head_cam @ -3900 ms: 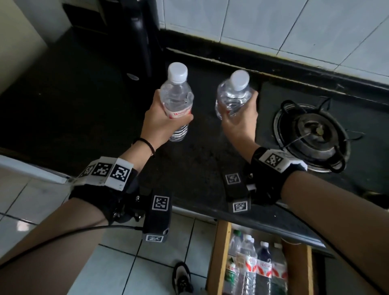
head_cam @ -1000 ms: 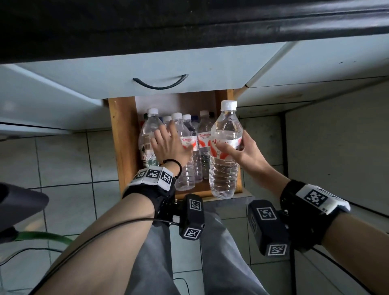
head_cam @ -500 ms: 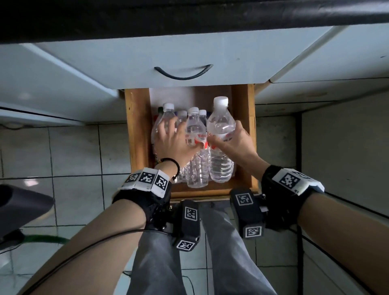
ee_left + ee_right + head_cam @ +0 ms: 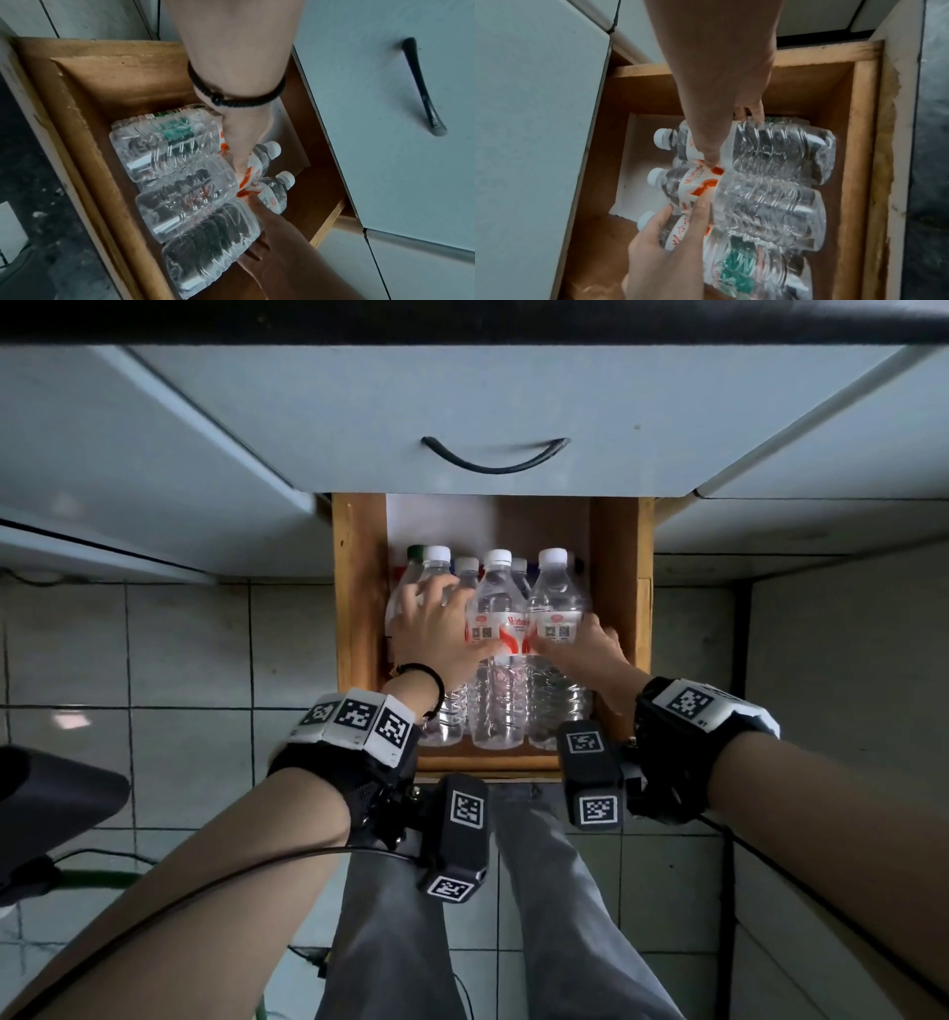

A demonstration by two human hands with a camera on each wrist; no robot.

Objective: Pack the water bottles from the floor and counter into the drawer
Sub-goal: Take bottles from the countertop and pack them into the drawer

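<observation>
Looking down from the head view, the wooden drawer (image 4: 359, 588) is pulled out and three water bottles stand in its front row. The left hand (image 4: 436, 634) wraps its curled fingers round the left bottle (image 4: 441, 711), with its thumb on the middle bottle (image 4: 498, 690). The right hand (image 4: 590, 654) holds the right bottle (image 4: 557, 608) at its label, fingers bent round the far side. More bottles stand behind them.

From the left wrist view, the left hand (image 4: 244, 130) reaches down among the bottles, thumb pressed on the red and white label of the middle bottle (image 4: 187, 194). The right hand (image 4: 267, 239) cups the right bottle (image 4: 210, 243).

From the right wrist view, the right hand (image 4: 721, 97) grips the right bottle (image 4: 782, 148), thumb on the label. The left hand (image 4: 664, 247) curls round the left bottle (image 4: 731, 263)
</observation>
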